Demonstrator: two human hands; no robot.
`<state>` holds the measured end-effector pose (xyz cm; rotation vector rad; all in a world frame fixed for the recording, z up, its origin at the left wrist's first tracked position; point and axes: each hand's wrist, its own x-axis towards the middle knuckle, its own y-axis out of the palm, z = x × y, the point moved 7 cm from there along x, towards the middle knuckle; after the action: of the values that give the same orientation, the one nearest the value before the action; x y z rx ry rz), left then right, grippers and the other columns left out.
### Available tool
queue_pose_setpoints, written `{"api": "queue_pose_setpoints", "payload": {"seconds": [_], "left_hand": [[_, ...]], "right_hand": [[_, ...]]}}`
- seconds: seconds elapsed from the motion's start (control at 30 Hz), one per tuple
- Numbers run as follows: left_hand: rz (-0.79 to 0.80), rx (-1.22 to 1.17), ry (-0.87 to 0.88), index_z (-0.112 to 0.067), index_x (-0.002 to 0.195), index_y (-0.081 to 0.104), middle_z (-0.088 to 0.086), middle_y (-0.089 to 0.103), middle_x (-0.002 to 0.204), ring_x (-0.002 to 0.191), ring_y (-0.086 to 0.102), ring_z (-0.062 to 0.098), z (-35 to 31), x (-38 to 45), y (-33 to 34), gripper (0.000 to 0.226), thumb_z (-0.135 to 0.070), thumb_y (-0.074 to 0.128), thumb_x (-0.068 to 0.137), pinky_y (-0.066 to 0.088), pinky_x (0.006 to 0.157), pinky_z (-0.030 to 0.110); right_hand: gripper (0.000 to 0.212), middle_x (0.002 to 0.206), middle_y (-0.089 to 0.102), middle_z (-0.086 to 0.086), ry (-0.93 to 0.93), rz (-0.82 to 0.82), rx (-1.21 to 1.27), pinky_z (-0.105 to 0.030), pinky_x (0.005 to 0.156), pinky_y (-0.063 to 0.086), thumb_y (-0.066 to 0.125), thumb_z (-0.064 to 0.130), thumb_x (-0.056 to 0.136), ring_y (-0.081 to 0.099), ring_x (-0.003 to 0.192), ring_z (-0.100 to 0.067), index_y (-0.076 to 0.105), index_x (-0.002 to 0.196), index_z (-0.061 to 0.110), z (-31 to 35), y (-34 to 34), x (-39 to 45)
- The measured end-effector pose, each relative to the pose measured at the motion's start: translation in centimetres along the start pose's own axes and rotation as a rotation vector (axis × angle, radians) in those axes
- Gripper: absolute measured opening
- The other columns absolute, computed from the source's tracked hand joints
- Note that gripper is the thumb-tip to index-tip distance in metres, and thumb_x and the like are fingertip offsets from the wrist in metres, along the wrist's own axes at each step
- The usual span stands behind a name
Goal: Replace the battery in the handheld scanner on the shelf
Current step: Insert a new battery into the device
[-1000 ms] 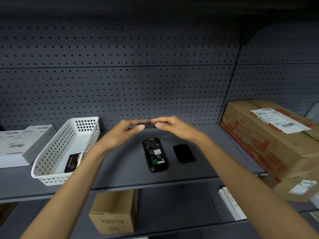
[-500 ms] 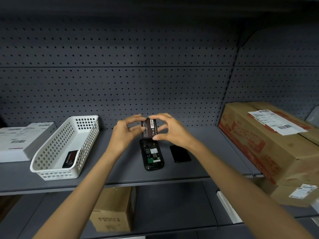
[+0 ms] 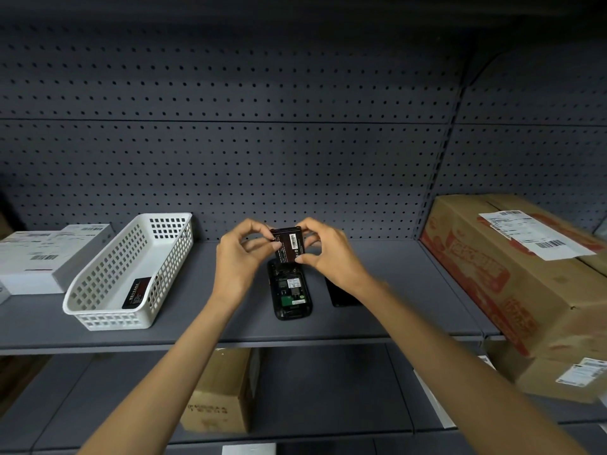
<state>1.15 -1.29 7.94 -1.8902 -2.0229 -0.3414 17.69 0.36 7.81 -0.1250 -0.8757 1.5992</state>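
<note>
- Right, shelf [image 3: 377,316] is carrying everything: scanner [image 3: 291,292] lying face down on it w/ its back open, bay exposed, just below both hands; dark cover [image 3: 341,295] lying just right of it, partly hidden by the right wrist.
- Basket [image 3: 131,274] is sitting well left, holding another battery-like block [image 3: 137,292].
- Left hand [image 3: 237,262] is pinching the battery [image 3: 289,245] at its left edge, thumb & fingers pressed together on it.
- Right hand [image 3: 323,254] is pinching the right edge & lower corner, fingers curled, not spread.
- Battery is hanging upright, label toward the camera, just above the scanner's top end, not touching it.
- Prob. light, stiff, smooth-sided, so slipping is poss.; edges are looking like the best hold, keeping off the contacts. Which end has them, can't tell.
</note>
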Motion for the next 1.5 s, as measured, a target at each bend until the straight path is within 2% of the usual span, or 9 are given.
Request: {"api": "queue_pose_setpoints", "payload": {"seconds": [0.13, 0.3, 0.43, 0.77, 0.9, 1.1, 1.23, 1.33, 1.5], "left_hand": [[0.039, -0.01, 0.013, -0.002, 0.08, 0.061, -0.002, 0.071, 0.088, 0.088, 0.072, 0.012, 0.1, -0.4, 0.3, 0.018, 0.009, 0.075, 0.075, 0.053, 0.08, 0.018], [0.05, -0.025, 0.029, 0.007, 0.081, 0.06, 0.006, 0.069, 0.091, 0.09, 0.071, 0.012, 0.2, -0.8, 0.7, 0.016, 0.012, 0.073, 0.075, 0.053, 0.087, 0.02], [0.073, -0.049, 0.039, 0.008, 0.078, 0.058, 0.006, 0.069, 0.089, 0.093, 0.069, 0.015, 0.2, -1.0, 0.9, 0.017, 0.014, 0.073, 0.074, 0.053, 0.09, 0.022], [0.068, -0.037, 0.055, 0.007, 0.074, 0.057, 0.008, 0.069, 0.088, 0.094, 0.07, 0.016, 0.2, -1.2, 0.4, 0.017, 0.015, 0.072, 0.074, 0.053, 0.089, 0.023], [0.046, -0.033, 0.054, 0.007, 0.07, 0.052, 0.008, 0.071, 0.092, 0.093, 0.071, 0.016, 0.4, -0.9, -0.1, 0.023, 0.012, 0.074, 0.075, 0.054, 0.086, 0.023], [-0.056, 0.036, 0.087, -0.004, 0.061, 0.045, 0.007, 0.075, 0.091, 0.091, 0.073, 0.018, 0.0, -0.4, -0.7, 0.037, 0.004, 0.079, 0.073, 0.056, 0.082, 0.025], [-0.115, 0.019, 0.078, 0.004, 0.063, 0.043, 0.005, 0.075, 0.091, 0.09, 0.073, 0.014, -0.2, 0.0, -0.8, 0.038, 0.001, 0.08, 0.073, 0.057, 0.084, 0.027], [-0.155, 0.007, 0.072, 0.009, 0.074, 0.046, 0.005, 0.074, 0.1, 0.09, 0.073, 0.009, -0.4, 0.2, -0.7, 0.033, 0.002, 0.078, 0.076, 0.055, 0.082, 0.022], [-0.174, 0.04, 0.067, -0.002, 0.089, 0.043, -0.001, 0.071, 0.115, 0.079, 0.075, 0.015, 0.0, 0.7, -1.1, 0.034, -0.003, 0.076, 0.08, 0.057, 0.088, 0.044]], "right_hand": [[0.033, 0.096, 0.068, 0.007, -0.025, -0.037, -0.037, -0.008, 0.079, 0.047, 0.078, -0.002, 0.074, 0.064, 0.085, -0.002, 0.063, 0.096, 0.018, -0.2, -0.4, 0.0], [0.031, 0.086, 0.065, 0.018, -0.046, -0.074, -0.092, -0.023, 0.08, 0.053, 0.079, 0.001, 0.073, 0.064, 0.085, 0.0, 0.06, 0.085, 0.023, -0.2, -0.6, -0.1], [0.028, 0.079, 0.061, 0.02, -0.079, -0.099, -0.107, -0.011, 0.073, 0.046, 0.081, 0.005, 0.072, 0.06, 0.079, 0.007, 0.06, 0.078, 0.021, -0.1, -0.7, -0.1], [0.03, 0.077, 0.056, 0.023, -0.107, -0.112, -0.111, -0.009, 0.071, 0.042, 0.083, 0.009, 0.072, 0.056, 0.079, 0.011, 0.057, 0.074, 0.025, 0.2, -0.3, 0.3], [0.024, 0.081, 0.061, 0.021, -0.089, -0.084, -0.08, -0.021, 0.076, 0.05, 0.082, 0.009, 0.074, 0.06, 0.081, 0.007, 0.061, 0.08, 0.018, -0.1, 0.0, 0.6], [0.028, 0.091, 0.066, 0.015, -0.009, -0.013, -0.003, -0.023, 0.088, 0.051, 0.076, 0.006, 0.079, 0.064, 0.09, 0.004, 0.057, 0.089, 0.023, -0.6, 0.5, 0.6], [0.022, 0.103, 0.069, -0.001, 0.013, 0.047, 0.14, -0.025, 0.09, 0.055, 0.066, 0.005, 0.087, 0.066, 0.1, -0.009, 0.057, 0.104, 0.015, -0.6, 0.8, 0.7], [0.027, 0.108, 0.067, -0.001, 0.029, 0.043, 0.201, -0.022, 0.089, 0.051, 0.062, 0.01, 0.093, 0.064, 0.103, -0.011, 0.057, 0.118, 0.016, -0.2, 0.7, 0.6], [0.045, 0.11, 0.066, -0.002, 0.062, -0.018, 0.318, -0.026, 0.087, 0.055, 0.063, 0.013, 0.093, 0.069, 0.095, -0.015, 0.047, 0.133, 0.024, 0.0, 0.4, 0.6]]}}
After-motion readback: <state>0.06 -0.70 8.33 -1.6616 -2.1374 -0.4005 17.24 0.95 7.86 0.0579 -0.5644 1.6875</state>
